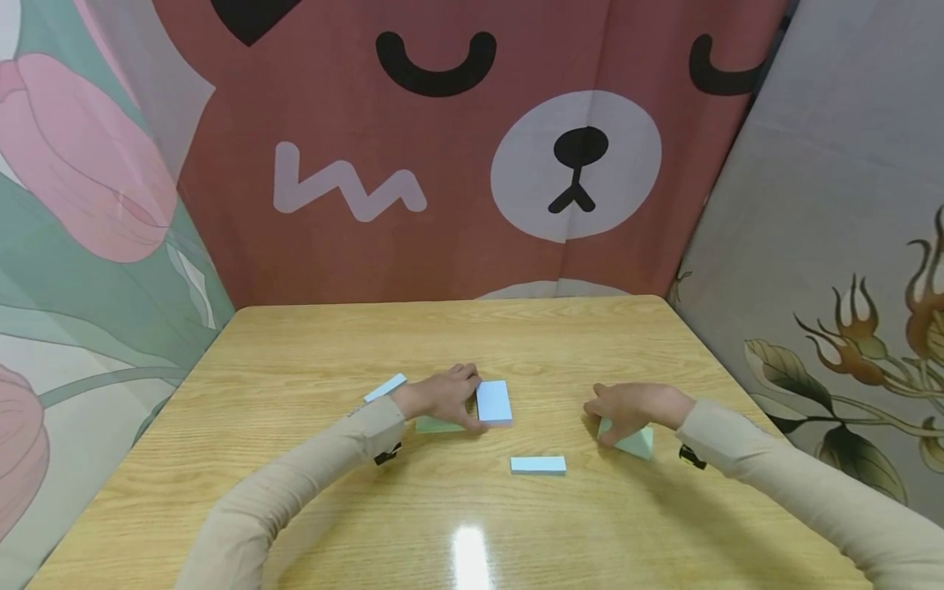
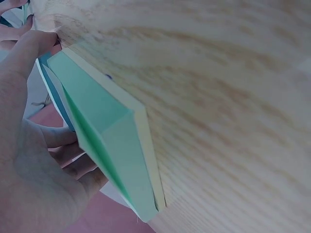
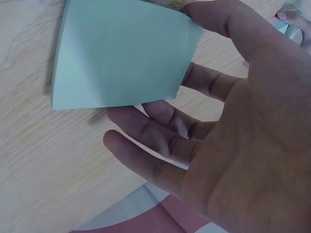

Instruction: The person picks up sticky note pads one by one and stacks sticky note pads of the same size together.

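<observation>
My left hand spans the joint between a light blue sticky note pad and a green sticky note pad. Its thumb grips the near end and its fingers the far end of the blue pad's left edge. The green pad lies under the palm, with a cream layer along its edge in the left wrist view. To the right, my right hand holds another pale green sticky note pad, tilted over the table, between thumb and fingertips. The little finger stays off it.
A narrow light blue strip pad lies in front, between the hands. Another narrow blue pad lies left of the left wrist. The wooden table reaches back to a bear-print curtain.
</observation>
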{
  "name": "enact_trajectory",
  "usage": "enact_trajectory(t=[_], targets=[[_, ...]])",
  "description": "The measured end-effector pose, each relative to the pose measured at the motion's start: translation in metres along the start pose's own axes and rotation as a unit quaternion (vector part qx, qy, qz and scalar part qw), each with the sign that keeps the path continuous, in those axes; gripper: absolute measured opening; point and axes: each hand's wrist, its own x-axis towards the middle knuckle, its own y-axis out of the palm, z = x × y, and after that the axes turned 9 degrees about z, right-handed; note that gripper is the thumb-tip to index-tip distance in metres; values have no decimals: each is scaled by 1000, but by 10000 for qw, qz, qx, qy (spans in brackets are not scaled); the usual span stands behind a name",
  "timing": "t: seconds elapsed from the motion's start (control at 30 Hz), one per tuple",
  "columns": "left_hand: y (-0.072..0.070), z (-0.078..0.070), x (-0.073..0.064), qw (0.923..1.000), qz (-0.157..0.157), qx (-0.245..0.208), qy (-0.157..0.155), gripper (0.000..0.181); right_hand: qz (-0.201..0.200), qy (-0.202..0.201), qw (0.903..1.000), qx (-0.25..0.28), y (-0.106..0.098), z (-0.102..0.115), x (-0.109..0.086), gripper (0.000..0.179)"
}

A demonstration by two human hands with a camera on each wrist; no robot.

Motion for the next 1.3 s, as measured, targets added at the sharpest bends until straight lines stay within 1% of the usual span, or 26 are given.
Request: enact_trajectory(t=[0.27,0.63,0.9,1.0,1.2,1.3], targets=[[0,1,1,10000,26,1,-49,83,-127,-194,9997,118,0,-4,1,20],[0,1,1,10000,13,28,-30,85,-569,-457,9973,29,3,-7,8,16],[0,1,0,10000,6,7,-23,84,-1188,-1114,9859,-377,3,-11,12,5],[0,0,0,10000,11,3,-34,84,-1340,-1240,9823,-432,4,-13,13,2],[0,-1,-1,10000,-18,-1,-30,83,-1616,-1481,9745,-485,6,-14,15,6],[0,-1,-1,10000,-7,20,-47,84,-1699,-1579,9714,-501,5,-14,15,4]])
